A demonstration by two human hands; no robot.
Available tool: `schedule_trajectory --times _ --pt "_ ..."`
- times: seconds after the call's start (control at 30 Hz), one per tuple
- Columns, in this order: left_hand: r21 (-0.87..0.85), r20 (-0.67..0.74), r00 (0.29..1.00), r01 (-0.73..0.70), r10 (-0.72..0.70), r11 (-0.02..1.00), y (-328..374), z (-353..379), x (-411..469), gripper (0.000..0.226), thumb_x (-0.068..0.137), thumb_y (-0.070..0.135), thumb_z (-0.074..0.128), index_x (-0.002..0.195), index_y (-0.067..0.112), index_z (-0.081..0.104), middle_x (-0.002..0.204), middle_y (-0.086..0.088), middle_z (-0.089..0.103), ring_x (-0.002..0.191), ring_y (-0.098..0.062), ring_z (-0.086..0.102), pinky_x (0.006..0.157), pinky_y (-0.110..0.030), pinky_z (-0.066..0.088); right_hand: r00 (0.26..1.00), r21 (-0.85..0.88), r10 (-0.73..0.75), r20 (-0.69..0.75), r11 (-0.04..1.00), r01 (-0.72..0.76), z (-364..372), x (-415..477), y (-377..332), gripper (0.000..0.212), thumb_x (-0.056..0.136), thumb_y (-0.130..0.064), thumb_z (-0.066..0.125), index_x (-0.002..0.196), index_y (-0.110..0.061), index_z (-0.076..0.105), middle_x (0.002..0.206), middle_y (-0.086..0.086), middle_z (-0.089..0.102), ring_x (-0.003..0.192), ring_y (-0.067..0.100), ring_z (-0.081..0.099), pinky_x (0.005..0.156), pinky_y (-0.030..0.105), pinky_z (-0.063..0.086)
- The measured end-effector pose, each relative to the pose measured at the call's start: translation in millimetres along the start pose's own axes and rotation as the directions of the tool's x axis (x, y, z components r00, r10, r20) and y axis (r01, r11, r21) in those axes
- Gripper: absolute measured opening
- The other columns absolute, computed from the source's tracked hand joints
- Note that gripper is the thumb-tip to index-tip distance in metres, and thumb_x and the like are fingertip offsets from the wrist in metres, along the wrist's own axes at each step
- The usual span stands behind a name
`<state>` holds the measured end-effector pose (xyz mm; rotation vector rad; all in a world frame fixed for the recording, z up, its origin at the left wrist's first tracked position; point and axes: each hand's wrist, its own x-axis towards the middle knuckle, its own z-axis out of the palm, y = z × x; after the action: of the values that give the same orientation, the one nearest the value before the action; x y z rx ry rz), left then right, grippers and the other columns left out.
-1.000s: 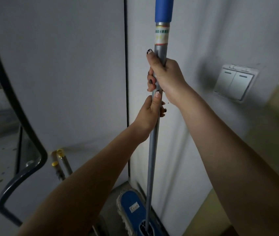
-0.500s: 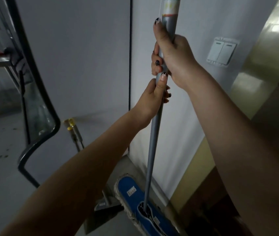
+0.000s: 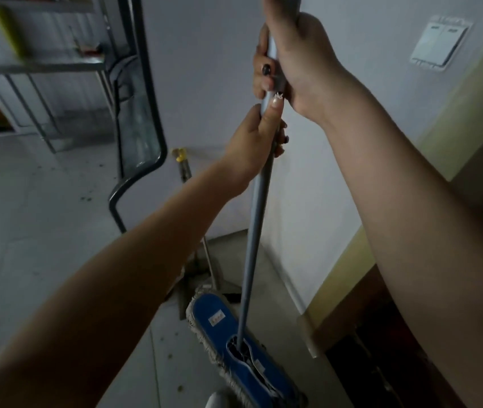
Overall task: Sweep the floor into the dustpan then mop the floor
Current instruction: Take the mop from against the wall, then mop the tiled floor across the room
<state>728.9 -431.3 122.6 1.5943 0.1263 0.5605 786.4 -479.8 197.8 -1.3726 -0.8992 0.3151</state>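
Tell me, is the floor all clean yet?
Not yet. The dustpan stands parked by the wall, so sweeping looks finished, though dark specks dot the floor. Both the left hand and right hand grip the mop handle, with the blue mop head on the floor. The mopping itself is left.
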Motion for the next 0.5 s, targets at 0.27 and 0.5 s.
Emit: schedule_trajectory --times 0.27,0.5 --pt "0.049 -0.179 0.984 0.007 0.002 0.999 11 -74 -84 0.032 0.101 0.036 0.029 0.085 0.010 0.039 0.073 -0.003 0.042 0.059 -0.007 0.047 0.063 -0.023 0.046 0.969 0.084 -0.003 0.248 0.996 -0.018 99 -38 -11 0.049 0.101 -0.034 0.039 0.057 -0.014 0.036 0.041 -0.003 0.034 0.036 0.014 0.034 0.048 0.024 0.038" --pt "0.087 -0.253 0.967 -0.018 0.040 0.996 20 -156 -154 0.023 0.101 0.028 0.031 0.084 0.019 0.044 0.069 -0.002 0.043 0.059 -0.007 0.048 0.064 -0.024 0.047 0.878 0.166 0.002 0.478 0.982 -0.093 198 -63 -16 0.049 0.102 -0.034 0.034 0.059 -0.012 0.037 0.042 -0.001 0.034 0.036 0.015 0.036 0.047 0.023 0.039"
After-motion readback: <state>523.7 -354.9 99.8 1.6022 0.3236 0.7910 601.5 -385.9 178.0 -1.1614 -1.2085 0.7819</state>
